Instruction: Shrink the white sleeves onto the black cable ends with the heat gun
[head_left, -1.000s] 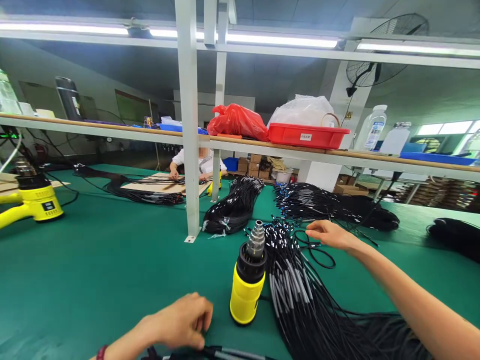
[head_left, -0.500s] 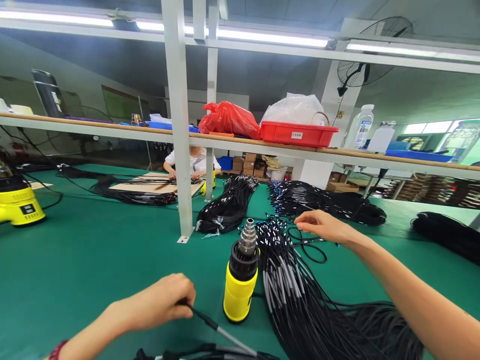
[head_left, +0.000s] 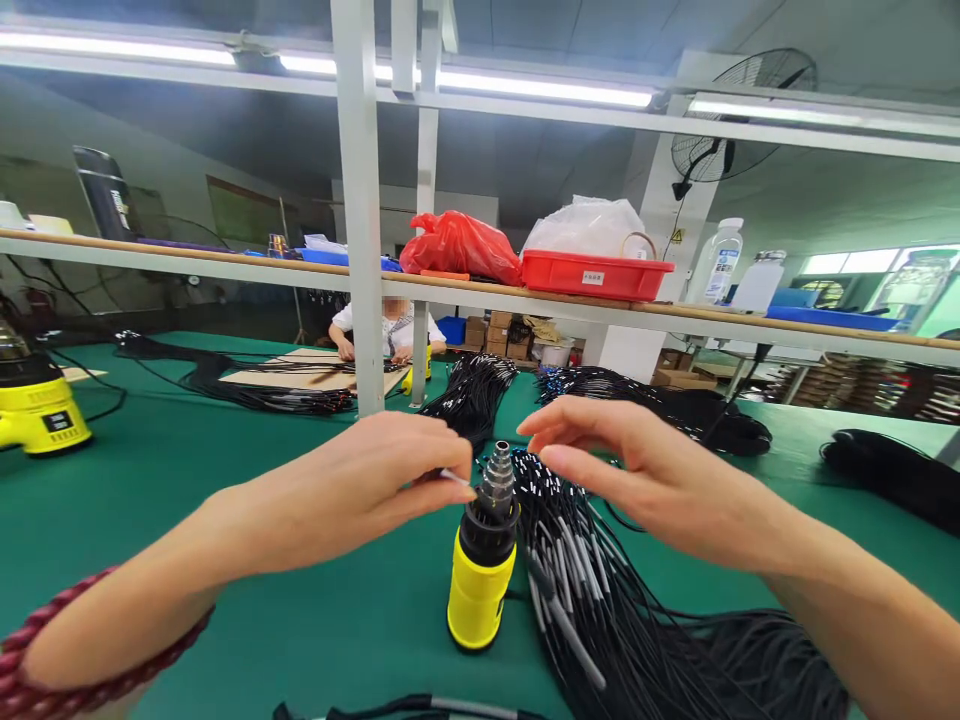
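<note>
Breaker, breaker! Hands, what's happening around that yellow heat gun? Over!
Left hand pinching a thin pale tip. Right hand open. Yellow heat gun upright between them. Cable pile close beside it, on the right.

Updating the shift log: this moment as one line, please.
left grip: pinching thin pale piece | right grip: open, near nozzle | yellow heat gun: upright
</note>
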